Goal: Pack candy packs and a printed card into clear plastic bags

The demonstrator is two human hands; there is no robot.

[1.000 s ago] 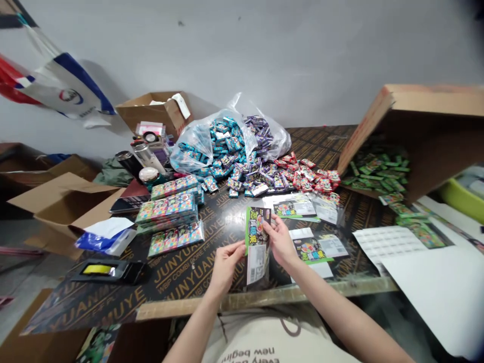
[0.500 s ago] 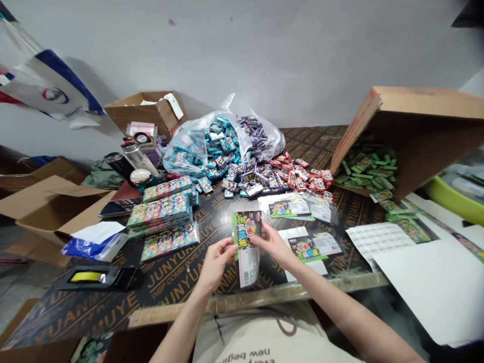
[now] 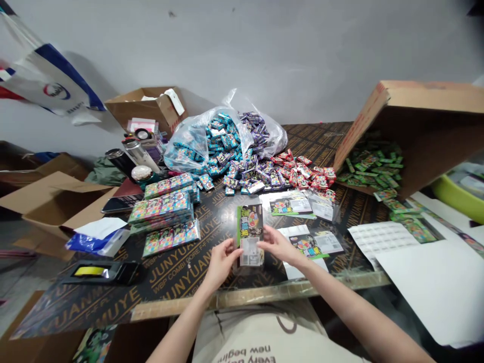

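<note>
Your fingertips pinched a clear plastic packet (image 3: 249,237) by its lower edges: your left hand (image 3: 221,264) closed on its left side and your right hand (image 3: 278,247) on its right side. The packet stood nearly upright between them, with its green-edged printed card and white label facing you, above a black plywood board (image 3: 177,285) lettered in gold. Your wrists angled inward, and your left forearm (image 3: 177,333) and right forearm (image 3: 359,307) spread apart toward you in a wide V. Just beside your right hand lay similar packets (image 3: 315,245); to the left of your left hand stood stacks of multicoloured sweet packs (image 3: 162,209). Farther off, a clear plastic bag (image 3: 189,151) spilled blue and purple sweets (image 3: 242,161) across the board.
</note>
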